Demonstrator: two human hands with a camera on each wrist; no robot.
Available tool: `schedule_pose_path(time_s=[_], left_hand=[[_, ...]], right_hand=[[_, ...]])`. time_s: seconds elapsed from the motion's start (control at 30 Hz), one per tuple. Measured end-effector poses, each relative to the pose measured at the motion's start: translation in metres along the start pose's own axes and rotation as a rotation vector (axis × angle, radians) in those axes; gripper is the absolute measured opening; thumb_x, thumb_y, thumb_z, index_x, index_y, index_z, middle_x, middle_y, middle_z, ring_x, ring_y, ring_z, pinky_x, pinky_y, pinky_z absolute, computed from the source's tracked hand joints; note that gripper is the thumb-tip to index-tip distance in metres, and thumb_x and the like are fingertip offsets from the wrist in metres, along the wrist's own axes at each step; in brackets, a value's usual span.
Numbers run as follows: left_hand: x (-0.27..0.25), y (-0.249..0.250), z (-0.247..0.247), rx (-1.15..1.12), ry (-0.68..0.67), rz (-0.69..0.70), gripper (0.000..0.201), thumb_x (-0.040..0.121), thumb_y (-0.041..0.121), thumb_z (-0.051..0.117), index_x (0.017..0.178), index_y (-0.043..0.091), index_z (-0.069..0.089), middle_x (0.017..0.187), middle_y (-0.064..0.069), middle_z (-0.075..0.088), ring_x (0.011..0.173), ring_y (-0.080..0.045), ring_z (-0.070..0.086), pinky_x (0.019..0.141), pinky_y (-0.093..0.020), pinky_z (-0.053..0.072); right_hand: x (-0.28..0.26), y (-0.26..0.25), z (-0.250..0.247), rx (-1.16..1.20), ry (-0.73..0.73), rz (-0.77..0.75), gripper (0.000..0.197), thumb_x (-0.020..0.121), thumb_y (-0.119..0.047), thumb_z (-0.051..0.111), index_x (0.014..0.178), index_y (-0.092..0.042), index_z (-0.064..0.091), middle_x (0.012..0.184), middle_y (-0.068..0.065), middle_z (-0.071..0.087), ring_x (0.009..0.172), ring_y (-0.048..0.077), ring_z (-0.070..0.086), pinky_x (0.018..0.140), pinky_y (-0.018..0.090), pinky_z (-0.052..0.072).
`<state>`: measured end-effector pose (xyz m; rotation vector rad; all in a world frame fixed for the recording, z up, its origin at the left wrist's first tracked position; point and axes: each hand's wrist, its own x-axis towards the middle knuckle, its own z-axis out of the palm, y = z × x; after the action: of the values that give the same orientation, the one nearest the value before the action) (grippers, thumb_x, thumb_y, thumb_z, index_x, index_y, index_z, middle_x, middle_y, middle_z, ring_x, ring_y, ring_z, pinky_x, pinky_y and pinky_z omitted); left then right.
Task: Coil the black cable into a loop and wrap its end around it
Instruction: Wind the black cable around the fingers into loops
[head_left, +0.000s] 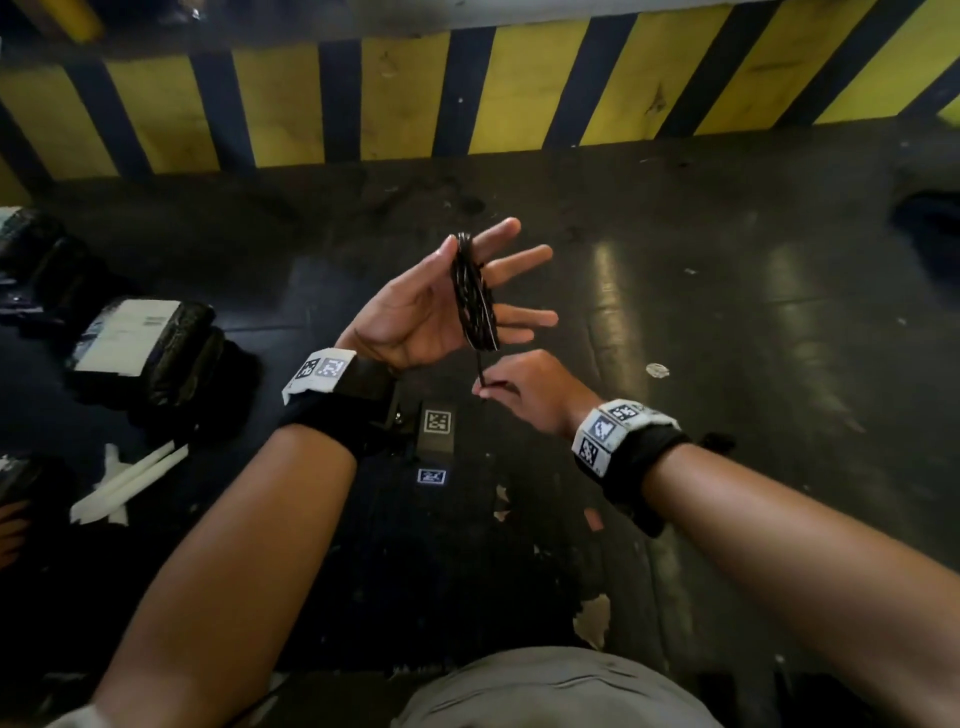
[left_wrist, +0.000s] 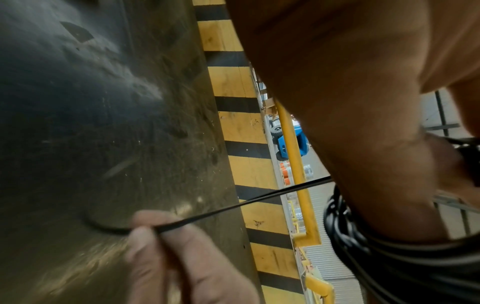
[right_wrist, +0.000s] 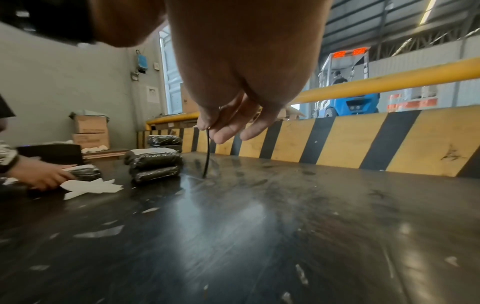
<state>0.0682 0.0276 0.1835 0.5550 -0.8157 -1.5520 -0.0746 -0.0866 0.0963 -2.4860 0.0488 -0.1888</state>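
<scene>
The cable (head_left: 474, 291) is black. The table (head_left: 727, 291) is dark, near black, with pale scuffs and glossy glare. The barrier (head_left: 467, 98) behind it carries slanted yellow and black stripes. The rail (right_wrist: 389, 83) is yellow, the forklift (right_wrist: 348, 102) blue with orange-red lights. The packs (head_left: 150, 348) are black with white labels; white paper strips (head_left: 130, 478) lie by them. Both wristbands (head_left: 623, 436) are black with black-and-white square codes.
</scene>
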Motion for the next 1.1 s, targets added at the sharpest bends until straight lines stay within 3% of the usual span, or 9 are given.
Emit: schedule_pose_path(time_s=[0.07,0.2,0.37,0.53,0.67,0.77,0.87,0.97,1.1], left_hand=[[0.003,0.003,-0.006,0.043,0.058,0.009,0.048,0.101,0.040,0.053,0.146,0.022,0.053,0.170,-0.018,0.013,0.140,-0.062,0.027,0.113,-0.064,0.034],[0.000,0.003,-0.024,0.078,0.175,0.008,0.050,0.100,0.043,0.054,0.147,0.026,0.053,0.168,-0.016,0.022,0.140,-0.060,0.032,0.114,-0.063,0.031],[-0.007,0.000,-0.042,0.094,0.318,-0.025,0.054,0.094,0.045,0.065,0.143,0.027,0.057,0.166,-0.014,0.030,0.137,-0.057,0.042,0.109,-0.060,0.043],[-0.015,-0.006,-0.063,0.140,0.480,-0.113,0.047,0.103,0.044,0.045,0.148,0.029,0.051,0.166,-0.011,0.029,0.133,-0.054,0.050,0.109,-0.058,0.044],[-0.024,-0.013,-0.077,0.161,0.549,-0.234,0.072,0.081,0.051,0.080,0.146,0.029,0.057,0.163,-0.008,0.037,0.133,-0.054,0.049,0.107,-0.060,0.045],[-0.025,-0.021,-0.079,0.181,0.570,-0.286,0.076,0.084,0.049,0.078,0.151,0.025,0.051,0.164,-0.010,0.036,0.132,-0.051,0.052,0.111,-0.061,0.041],[-0.021,-0.029,-0.073,0.227,0.551,-0.331,0.063,0.097,0.041,0.063,0.153,0.015,0.047,0.163,-0.015,0.036,0.137,-0.053,0.042,0.117,-0.068,0.028],[-0.018,-0.035,-0.062,0.267,0.513,-0.450,0.057,0.094,0.042,0.064,0.145,0.018,0.057,0.164,-0.011,0.036,0.133,-0.052,0.050,0.114,-0.067,0.034],[-0.018,-0.041,-0.048,0.243,0.355,-0.539,0.061,0.087,0.050,0.074,0.142,0.027,0.061,0.163,-0.002,0.037,0.134,-0.051,0.051,0.115,-0.061,0.038]], right_hand=[[-0.005,-0.004,0.006,-0.010,-0.073,0.037,0.017,0.096,-0.023,0.062,0.105,-0.018,0.076,0.102,0.002,0.075,0.095,0.018,0.070,0.089,0.044,0.055],[-0.011,-0.009,0.006,-0.009,-0.152,0.060,0.019,0.098,-0.025,0.057,0.103,-0.018,0.075,0.104,0.001,0.071,0.096,0.016,0.068,0.089,0.044,0.054],[-0.018,-0.012,-0.002,-0.109,-0.260,0.073,0.025,0.103,-0.027,0.049,0.108,-0.017,0.072,0.109,0.003,0.067,0.099,0.018,0.062,0.091,0.043,0.051],[-0.016,-0.015,-0.014,-0.251,-0.275,0.003,0.025,0.105,-0.028,0.045,0.115,-0.022,0.067,0.114,0.001,0.070,0.108,0.019,0.062,0.097,0.041,0.049],[-0.011,-0.016,-0.039,-0.348,-0.175,-0.041,0.027,0.105,-0.029,0.044,0.119,-0.020,0.065,0.116,0.004,0.069,0.107,0.023,0.063,0.093,0.043,0.052],[-0.003,-0.018,-0.063,-0.443,-0.123,-0.108,0.029,0.105,-0.029,0.044,0.121,-0.022,0.067,0.116,0.001,0.069,0.107,0.021,0.061,0.091,0.039,0.050],[0.007,-0.019,-0.084,-0.547,-0.089,-0.170,0.025,0.104,-0.024,0.049,0.118,-0.025,0.069,0.115,-0.003,0.070,0.103,0.018,0.060,0.087,0.036,0.049],[0.018,-0.021,-0.106,-0.619,-0.058,-0.208,0.026,0.103,-0.022,0.050,0.120,-0.025,0.069,0.118,-0.003,0.070,0.109,0.018,0.060,0.091,0.036,0.046],[0.029,-0.020,-0.129,-0.663,-0.039,-0.220,0.027,0.105,-0.023,0.048,0.121,-0.022,0.070,0.119,-0.001,0.070,0.111,0.020,0.061,0.094,0.036,0.044]])
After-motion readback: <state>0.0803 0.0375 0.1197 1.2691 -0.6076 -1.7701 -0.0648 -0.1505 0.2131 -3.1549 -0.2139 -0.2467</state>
